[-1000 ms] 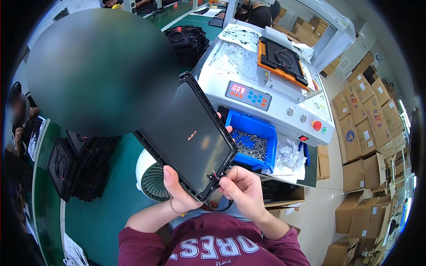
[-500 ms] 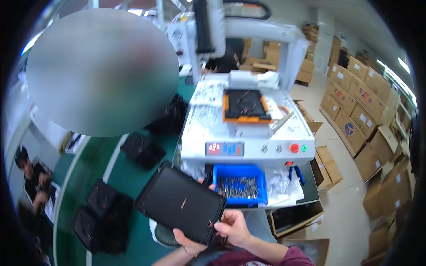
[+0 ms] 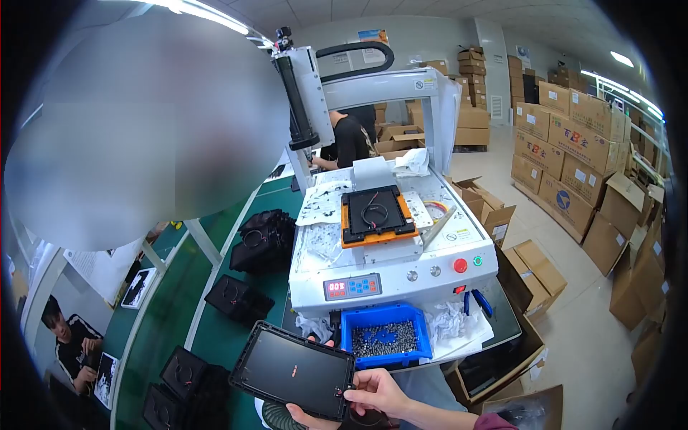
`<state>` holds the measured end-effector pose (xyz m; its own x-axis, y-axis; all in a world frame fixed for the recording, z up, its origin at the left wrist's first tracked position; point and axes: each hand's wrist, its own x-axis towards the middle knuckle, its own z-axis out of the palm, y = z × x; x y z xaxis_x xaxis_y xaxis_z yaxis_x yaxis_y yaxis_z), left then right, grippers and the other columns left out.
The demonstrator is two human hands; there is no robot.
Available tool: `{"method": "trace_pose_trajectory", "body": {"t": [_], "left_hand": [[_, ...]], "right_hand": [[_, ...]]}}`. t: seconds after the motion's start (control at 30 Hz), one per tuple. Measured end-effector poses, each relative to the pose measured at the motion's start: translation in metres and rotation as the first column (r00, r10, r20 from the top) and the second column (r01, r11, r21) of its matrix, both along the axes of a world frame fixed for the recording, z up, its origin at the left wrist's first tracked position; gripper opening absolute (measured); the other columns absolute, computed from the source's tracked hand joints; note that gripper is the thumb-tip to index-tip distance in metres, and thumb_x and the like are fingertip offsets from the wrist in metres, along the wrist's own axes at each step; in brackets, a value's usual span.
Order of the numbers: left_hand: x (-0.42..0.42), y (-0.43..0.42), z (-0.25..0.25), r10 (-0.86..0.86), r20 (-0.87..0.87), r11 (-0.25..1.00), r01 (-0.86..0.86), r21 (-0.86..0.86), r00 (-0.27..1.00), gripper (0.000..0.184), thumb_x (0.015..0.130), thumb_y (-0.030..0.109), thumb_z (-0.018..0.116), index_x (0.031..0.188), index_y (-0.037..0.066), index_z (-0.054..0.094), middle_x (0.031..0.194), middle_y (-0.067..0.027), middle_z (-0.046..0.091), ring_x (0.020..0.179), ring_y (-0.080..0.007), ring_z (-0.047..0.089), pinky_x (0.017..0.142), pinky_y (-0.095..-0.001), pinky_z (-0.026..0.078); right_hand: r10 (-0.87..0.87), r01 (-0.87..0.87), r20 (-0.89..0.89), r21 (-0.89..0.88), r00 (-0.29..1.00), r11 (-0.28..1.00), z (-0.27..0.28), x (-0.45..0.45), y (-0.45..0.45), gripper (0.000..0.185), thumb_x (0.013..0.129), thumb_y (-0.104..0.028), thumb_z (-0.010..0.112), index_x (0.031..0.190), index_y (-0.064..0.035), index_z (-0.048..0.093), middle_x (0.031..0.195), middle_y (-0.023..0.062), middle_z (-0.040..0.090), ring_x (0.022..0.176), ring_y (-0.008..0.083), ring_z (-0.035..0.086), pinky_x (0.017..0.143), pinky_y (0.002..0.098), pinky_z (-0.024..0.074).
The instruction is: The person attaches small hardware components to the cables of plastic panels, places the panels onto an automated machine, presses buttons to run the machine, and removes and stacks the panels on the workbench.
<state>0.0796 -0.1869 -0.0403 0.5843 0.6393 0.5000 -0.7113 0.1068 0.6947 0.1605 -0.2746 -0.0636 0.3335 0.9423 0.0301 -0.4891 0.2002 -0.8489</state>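
A flat black plastic housing with a raised rim is held at the bottom middle of the head view. My left hand grips it from beneath, thumb at the near edge and fingertips showing past the far edge. At its right corner my right hand is closed, thumb and forefinger pinched against the edge beside a small red-and-white part. Whether a tiny piece sits between those fingers is hidden. Just beyond the housing stands a blue bin of small metal screws.
A white benchtop machine carries another black housing in an orange fixture. Stacked black housings with wires line the green conveyor at left. Cartons fill the right side. Co-workers sit at left and behind.
The view has tilted up and steadied, so the housing and both hands sit lower in it. Both hands keep their hold, the right still at the same corner.
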Motion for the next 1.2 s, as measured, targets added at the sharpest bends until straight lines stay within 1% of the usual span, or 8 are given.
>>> {"method": "trace_pose_trajectory", "body": {"t": [0.37, 0.63, 0.7, 0.77, 0.8, 0.97, 1.07, 1.2], "left_hand": [[-0.01, -0.013, 0.02, -0.13, -0.017, 0.99, 0.129, -0.058, 0.991, 0.098, 0.081, 0.077, 0.037, 0.151, 0.012, 0.014, 0.152, -0.0184, 0.02, 0.135, -0.0396, 0.032, 0.109, -0.0554, 0.034], [-0.054, -0.019, 0.032, 0.265, -0.022, 0.953, -0.265, -0.147, 0.964, 0.107, 0.078, 0.084, 0.031, 0.151, 0.007, 0.016, 0.151, -0.0178, 0.025, 0.133, -0.0353, 0.037, 0.106, -0.0495, 0.037], [-0.076, -0.021, 0.014, 0.455, 0.007, 0.866, -0.441, -0.235, 0.89, 0.106, 0.078, 0.085, 0.028, 0.149, 0.007, 0.02, 0.148, -0.0186, 0.03, 0.129, -0.0359, 0.042, 0.104, -0.049, 0.04], [-0.097, -0.033, 0.015, 0.487, 0.172, 0.848, -0.417, -0.325, 0.856, 0.099, 0.083, 0.08, 0.025, 0.147, 0.004, 0.025, 0.144, -0.0183, 0.037, 0.128, -0.0358, 0.044, 0.103, -0.0473, 0.039], [-0.113, -0.037, 0.012, 0.573, 0.159, 0.794, -0.498, -0.349, 0.804, 0.095, 0.085, 0.079, 0.024, 0.145, 0.005, 0.03, 0.14, -0.0177, 0.041, 0.125, -0.0342, 0.046, 0.103, -0.0468, 0.04], [-0.238, -0.048, -0.036, 0.91, -0.334, 0.115, -0.923, -0.368, 0.247, 0.059, 0.099, 0.054, 0.035, 0.12, 0.003, 0.056, 0.11, -0.0103, 0.063, 0.099, -0.0204, 0.063, 0.087, -0.035, 0.052], [-0.295, -0.062, -0.058, 0.822, -0.531, 0.023, -0.944, -0.329, 0.205, 0.052, 0.099, 0.047, 0.043, 0.119, 0.001, 0.058, 0.106, -0.0094, 0.066, 0.086, -0.0182, 0.067, 0.071, -0.0292, 0.057], [-0.352, -0.068, -0.085, 0.673, -0.725, 0.005, -0.981, -0.193, 0.146, 0.055, 0.097, 0.049, 0.047, 0.122, 0.001, 0.058, 0.112, -0.01, 0.064, 0.093, -0.0166, 0.065, 0.079, -0.0296, 0.054]], "right_hand": [[0.046, -0.046, -0.063, 0.0, 0.997, 0.999, 0.011, -0.005, -0.013, 0.014, 0.087, -0.01, 0.069, 0.081, -0.0017, 0.06, 0.064, 0.0032, 0.059, 0.043, 0.0064, 0.05, 0.039, 0.0201, 0.0354], [0.232, -0.229, -0.082, 0.037, 0.969, 0.973, 0.021, -0.033, 0.011, 0.014, 0.088, -0.01, 0.068, 0.089, 0.0011, 0.06, 0.065, 0.0025, 0.058, 0.04, 0.0054, 0.046, 0.037, 0.0192, 0.0323], [0.433, -0.433, 0.044, -0.002, 0.9, 0.901, 0.016, -0.037, 0.018, 0.025, 0.086, -0.015, 0.071, 0.098, 0.0015, 0.057, 0.074, 0.0045, 0.06, 0.054, 0.0086, 0.056, 0.047, 0.0188, 0.0418], [0.489, -0.498, 0.097, 0.228, 0.867, 0.837, 0.0, -0.051, 0.028, 0.046, 0.082, -0.02, 0.076, 0.113, 0.0028, 0.051, 0.092, 0.0086, 0.061, 0.079, 0.0132, 0.062, 0.066, 0.0218, 0.0487], [0.523, -0.539, 0.127, 0.194, 0.843, 0.82, 0.005, -0.052, 0.028, 0.062, 0.078, -0.021, 0.08, 0.123, 0.004, 0.044, 0.108, 0.0111, 0.057, 0.096, 0.016, 0.059, 0.081, 0.026, 0.0474], [0.512, -0.517, 0.092, 0.262, 0.854, 0.815, -0.019, -0.056, 0.023, 0.054, 0.077, -0.012, 0.078, 0.119, 0.0037, 0.049, 0.106, 0.0103, 0.059, 0.09, 0.0146, 0.06, 0.078, 0.0265, 0.0477], [0.529, -0.531, 0.08, 0.254, 0.845, 0.809, -0.026, -0.054, 0.019, 0.047, 0.076, -0.008, 0.077, 0.114, 0.0038, 0.052, 0.099, 0.0097, 0.061, 0.082, 0.0135, 0.061, 0.074, 0.0251, 0.0487], [0.493, -0.499, 0.085, 0.221, 0.866, 0.838, -0.034, -0.048, 0.017, 0.037, 0.077, -0.003, 0.075, 0.107, 0.0039, 0.055, 0.092, 0.0088, 0.062, 0.078, 0.0122, 0.059, 0.072, 0.0246, 0.0487]]}}
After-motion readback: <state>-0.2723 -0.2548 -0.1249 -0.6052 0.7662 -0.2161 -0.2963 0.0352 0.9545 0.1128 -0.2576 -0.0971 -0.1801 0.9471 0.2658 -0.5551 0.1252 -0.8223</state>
